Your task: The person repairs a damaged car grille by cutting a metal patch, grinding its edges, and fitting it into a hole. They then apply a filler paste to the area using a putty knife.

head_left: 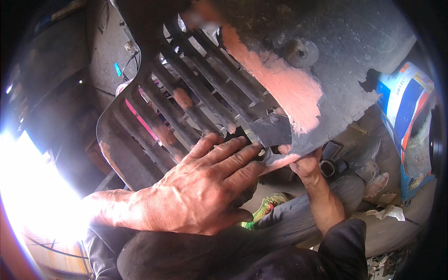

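A dark grey slatted panel [340, 84], like a vehicle grille, fills the upper middle, leaning over my lap. Salmon-pink filler [289, 88] coats its broken inner edge, with smaller patches on the slats. My left hand [210, 186] lies over the lower slats, its fingers stretched out and close together. Their tips touch a small black piece [239, 133] beside a broken gap; what lies under the palm is hidden. At the panel's lower edge, my right hand [305, 162] grips a pink-coated strip [280, 162] of it. One fingertip shows through the gap; the other fingers are partly hidden.
A blue, white and orange bag or container [403, 100] stands at the right. Near it are a dark round tube end [328, 168] and torn pale scraps [387, 213]. My dark-trousered legs [186, 254] sit below, beside a green patterned shoe [268, 207]. Bright light glares at the left.
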`<state>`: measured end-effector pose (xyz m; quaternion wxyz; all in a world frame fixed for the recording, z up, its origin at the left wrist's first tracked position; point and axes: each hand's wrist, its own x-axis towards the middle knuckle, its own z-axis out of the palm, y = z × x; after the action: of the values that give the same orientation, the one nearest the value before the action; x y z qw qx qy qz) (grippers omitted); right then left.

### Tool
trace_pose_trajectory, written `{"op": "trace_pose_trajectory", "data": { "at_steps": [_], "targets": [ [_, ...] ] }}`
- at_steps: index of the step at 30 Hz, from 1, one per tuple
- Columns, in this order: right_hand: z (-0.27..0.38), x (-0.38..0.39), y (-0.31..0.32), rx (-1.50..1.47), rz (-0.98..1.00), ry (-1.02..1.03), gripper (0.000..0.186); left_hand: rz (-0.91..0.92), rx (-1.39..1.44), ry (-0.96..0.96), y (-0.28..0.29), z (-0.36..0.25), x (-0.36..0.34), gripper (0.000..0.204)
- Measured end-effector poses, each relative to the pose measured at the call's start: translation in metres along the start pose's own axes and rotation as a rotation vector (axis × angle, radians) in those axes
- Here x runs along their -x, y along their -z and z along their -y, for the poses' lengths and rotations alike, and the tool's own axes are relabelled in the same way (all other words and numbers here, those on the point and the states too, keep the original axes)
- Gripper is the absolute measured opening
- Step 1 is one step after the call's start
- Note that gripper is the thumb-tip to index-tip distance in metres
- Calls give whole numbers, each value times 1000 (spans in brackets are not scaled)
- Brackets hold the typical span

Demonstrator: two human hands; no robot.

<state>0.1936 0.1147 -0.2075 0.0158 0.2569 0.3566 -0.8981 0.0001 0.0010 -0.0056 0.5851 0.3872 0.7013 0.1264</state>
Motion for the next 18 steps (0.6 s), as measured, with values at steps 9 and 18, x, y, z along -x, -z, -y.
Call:
{"op": "trace_pose_trajectory", "data": {
  "at_steps": [9, 18],
  "targets": [
    [-9, 13, 12, 372, -33, 32, 80, 2, -12, 5, -2, 0, 1, 84],
    [4, 5, 20, 1042, 163, 561, 69, 0, 9, 10, -3, 1, 0, 88]
  ]
}}
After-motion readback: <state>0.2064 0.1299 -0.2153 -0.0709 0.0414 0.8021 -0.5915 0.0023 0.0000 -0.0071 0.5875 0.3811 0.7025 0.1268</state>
